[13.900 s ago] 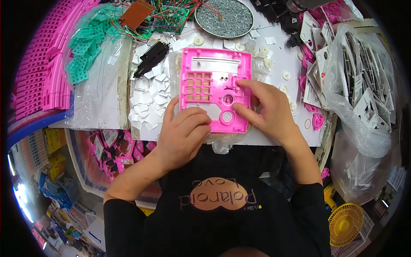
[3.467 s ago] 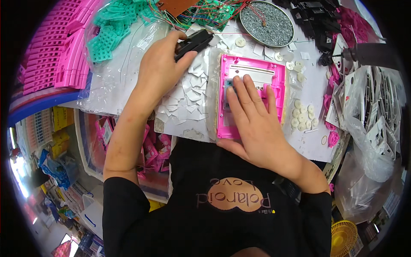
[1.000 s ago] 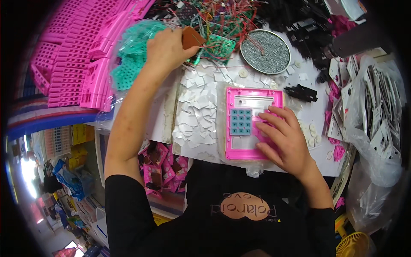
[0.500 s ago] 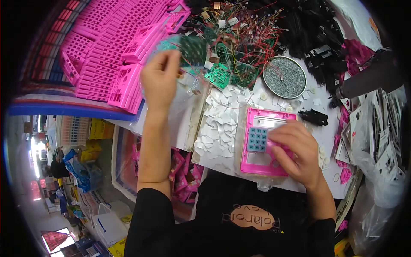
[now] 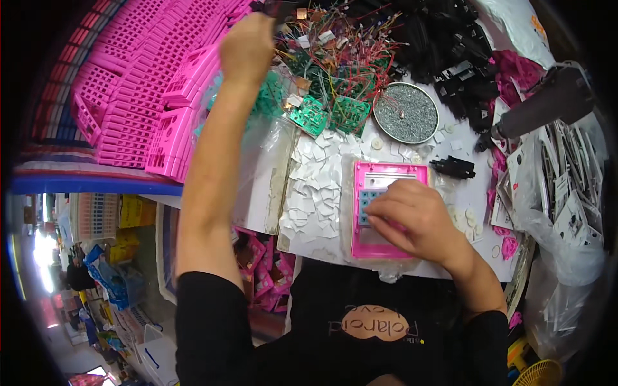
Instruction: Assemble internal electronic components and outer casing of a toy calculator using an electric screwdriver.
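A flat pink plastic casing (image 5: 386, 212), rectangular with a pale window strip along its far edge and a block of grey-blue keys, is lying face up on the worktop (image 5: 470, 193), partly covered by the right hand (image 5: 415, 219), which is resting spread over its keys and lower half. A tangle of green circuit boards with coloured wires (image 5: 335, 77) is lying in a heap just beside the left hand (image 5: 248, 48), which is reaching far forward with fingers curled at the heap's near left edge, well apart from the casing.
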### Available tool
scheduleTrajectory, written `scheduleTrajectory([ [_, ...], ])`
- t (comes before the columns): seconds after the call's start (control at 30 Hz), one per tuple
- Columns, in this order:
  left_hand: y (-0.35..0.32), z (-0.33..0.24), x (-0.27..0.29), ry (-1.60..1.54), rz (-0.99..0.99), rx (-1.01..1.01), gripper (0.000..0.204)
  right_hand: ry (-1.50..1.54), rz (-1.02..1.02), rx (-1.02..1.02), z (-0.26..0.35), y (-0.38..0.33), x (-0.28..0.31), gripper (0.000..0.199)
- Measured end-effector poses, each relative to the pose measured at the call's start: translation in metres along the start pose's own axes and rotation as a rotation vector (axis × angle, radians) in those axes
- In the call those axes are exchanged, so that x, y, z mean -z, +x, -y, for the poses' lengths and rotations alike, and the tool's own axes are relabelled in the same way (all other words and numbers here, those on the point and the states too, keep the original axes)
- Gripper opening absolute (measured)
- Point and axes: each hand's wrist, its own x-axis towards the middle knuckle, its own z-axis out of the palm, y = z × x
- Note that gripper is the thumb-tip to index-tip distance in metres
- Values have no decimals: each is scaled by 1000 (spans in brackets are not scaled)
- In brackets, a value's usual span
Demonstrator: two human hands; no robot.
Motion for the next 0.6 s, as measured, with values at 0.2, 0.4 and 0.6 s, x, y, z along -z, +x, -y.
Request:
scheduleTrajectory([
  [0.2,27,1,-7,-166,-262,27,13,2,2,25,-5,10,3,11],
  [0.4,10,-3,-14,-33,26,-104,7,16,44,59,-8,0,0,11],
  [0.6,24,6,55,-178,-176,293,13,-14,29,21,-3,1,2,10],
])
